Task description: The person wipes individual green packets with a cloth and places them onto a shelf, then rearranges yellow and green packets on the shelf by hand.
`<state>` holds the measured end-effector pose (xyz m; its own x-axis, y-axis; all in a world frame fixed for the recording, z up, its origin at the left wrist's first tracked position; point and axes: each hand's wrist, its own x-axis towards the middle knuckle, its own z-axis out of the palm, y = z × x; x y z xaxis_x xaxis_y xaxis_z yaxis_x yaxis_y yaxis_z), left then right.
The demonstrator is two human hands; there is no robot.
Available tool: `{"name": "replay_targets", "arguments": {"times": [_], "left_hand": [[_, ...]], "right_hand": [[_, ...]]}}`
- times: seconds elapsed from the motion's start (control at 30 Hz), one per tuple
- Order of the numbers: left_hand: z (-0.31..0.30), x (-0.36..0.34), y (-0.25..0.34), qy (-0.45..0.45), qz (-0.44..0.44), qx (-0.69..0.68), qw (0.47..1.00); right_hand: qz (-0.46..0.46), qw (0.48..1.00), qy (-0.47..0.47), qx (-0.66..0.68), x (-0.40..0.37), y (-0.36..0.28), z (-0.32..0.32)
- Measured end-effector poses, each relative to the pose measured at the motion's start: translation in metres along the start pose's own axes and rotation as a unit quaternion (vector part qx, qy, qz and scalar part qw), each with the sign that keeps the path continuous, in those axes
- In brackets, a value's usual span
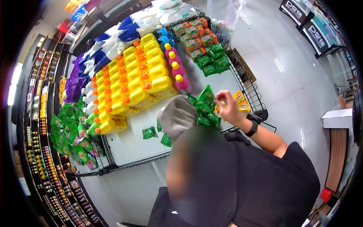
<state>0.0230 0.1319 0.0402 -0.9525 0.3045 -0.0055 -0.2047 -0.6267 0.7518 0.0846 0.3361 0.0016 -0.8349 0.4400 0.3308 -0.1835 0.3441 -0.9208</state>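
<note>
My right hand (228, 109), with a black band on the wrist, pinches the edge of a green packet (206, 95). The packet is raised over a pile of similar green packets (211, 118) on the white shelf (132, 150). Yellow packets (242, 102) lie just beyond the hand. Left of a piece of grey fabric (178, 115), a few loose green packets (149, 132) lie on the shelf. The fabric and a blurred head hide part of the surface. My left hand does not show.
Rows of yellow bottles (132, 72), pink bottles (182, 82) and stacked orange packs (193, 43) stand farther back. A wire rail (247, 85) edges the shelf. Green bags (68, 132) hang at the left. Shelves of small bottles (49, 151) line the far left.
</note>
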Motion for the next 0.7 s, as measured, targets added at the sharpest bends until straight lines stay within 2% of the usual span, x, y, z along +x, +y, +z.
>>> {"name": "replay_targets", "arguments": {"times": [0.03, 0.07, 0.1, 0.13, 0.17, 0.2, 0.23, 0.27, 0.33, 0.37, 0.47, 0.6, 0.63, 0.7], "left_hand": [[0.003, -0.002, -0.003, -0.006, 0.068, 0.190, 0.980], [0.012, -0.006, -0.001, -0.042, 0.173, 0.391, 0.903], [0.021, -0.010, 0.001, -0.032, 0.289, 0.560, 0.776], [0.019, -0.015, -0.006, -0.054, 0.258, 0.453, 0.852], [0.020, -0.016, -0.013, -0.040, 0.068, 0.156, 0.985], [0.021, -0.016, -0.018, -0.021, -0.132, -0.163, 0.978], [0.001, -0.015, -0.031, -0.066, -0.081, 0.025, 0.994], [-0.004, -0.013, -0.032, -0.091, -0.020, 0.210, 0.973], [0.000, -0.016, -0.025, -0.067, -0.160, 0.005, 0.985], [-0.008, -0.019, -0.029, -0.016, -0.185, 0.032, 0.982], [-0.002, -0.025, -0.014, -0.037, -0.209, 0.005, 0.977], [-0.016, -0.018, -0.007, -0.034, -0.178, 0.106, 0.978], [-0.012, -0.018, -0.009, -0.014, -0.171, 0.067, 0.983], [-0.022, -0.019, -0.020, -0.018, -0.081, 0.161, 0.983]], "right_hand": [[-0.038, 0.999, -0.023, 0.002, -0.002, -0.026, 0.002], [-0.089, 0.993, -0.065, -0.032, -0.002, -0.044, 0.004], [-0.159, 0.978, -0.109, -0.083, -0.003, -0.051, 0.007], [-0.228, 0.953, -0.151, -0.133, -0.004, -0.055, 0.011], [-0.239, 0.947, -0.140, -0.161, -0.010, -0.057, 0.019], [-0.249, 0.941, -0.128, -0.189, -0.017, -0.057, 0.024], [-0.250, 0.932, -0.144, -0.220, -0.020, -0.052, 0.024], [-0.245, 0.935, -0.135, -0.217, -0.019, -0.058, 0.024], [-0.232, 0.942, -0.116, -0.212, -0.015, -0.073, 0.023], [-0.218, 0.943, -0.127, -0.218, -0.016, -0.070, 0.021], [-0.177, 0.972, -0.115, -0.107, -0.023, -0.070, 0.029], [-0.036, 0.981, -0.189, -0.033, -0.039, -0.061, 0.037], [0.032, 0.977, -0.203, 0.059, -0.039, -0.064, 0.039], [0.071, 0.966, -0.232, 0.084, -0.037, -0.067, 0.036]]}}
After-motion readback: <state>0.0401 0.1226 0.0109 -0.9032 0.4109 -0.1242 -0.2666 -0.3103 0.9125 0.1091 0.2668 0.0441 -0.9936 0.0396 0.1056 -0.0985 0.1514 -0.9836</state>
